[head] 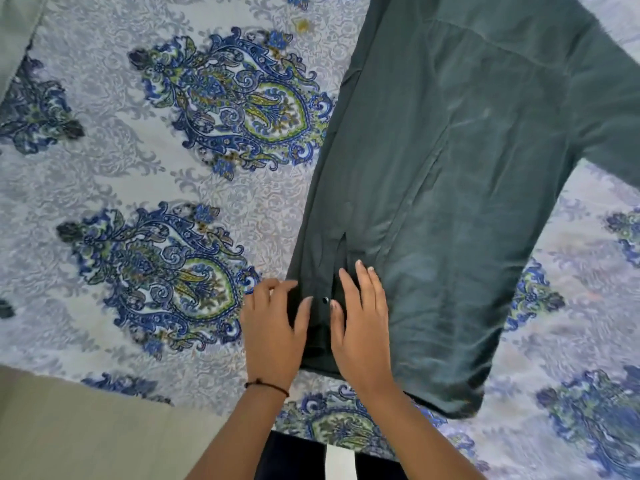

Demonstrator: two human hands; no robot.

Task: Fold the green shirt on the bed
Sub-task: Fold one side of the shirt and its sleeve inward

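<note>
Shirt on bed | left hand, right hand spread flat beside cuff button | sleeve seemingly folded in | press outward, keep edge straight.

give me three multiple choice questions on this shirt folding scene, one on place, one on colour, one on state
1. Where do both hands rest on the green shirt?
A. at the collar
B. on the cuff of the sleeve folded over the body, at the near hem
C. on the far sleeve

2. What colour is the thread on the left wrist?
A. black
B. white
C. yellow

3. How does the other sleeve lie?
A. folded in
B. spread out to the right
C. rolled up

Answers: 1 B, the left hand and right hand lie flat beside the cuff button. 2 A, the thread is black. 3 B, the sleeve stretches out over the bedsheet.
</note>
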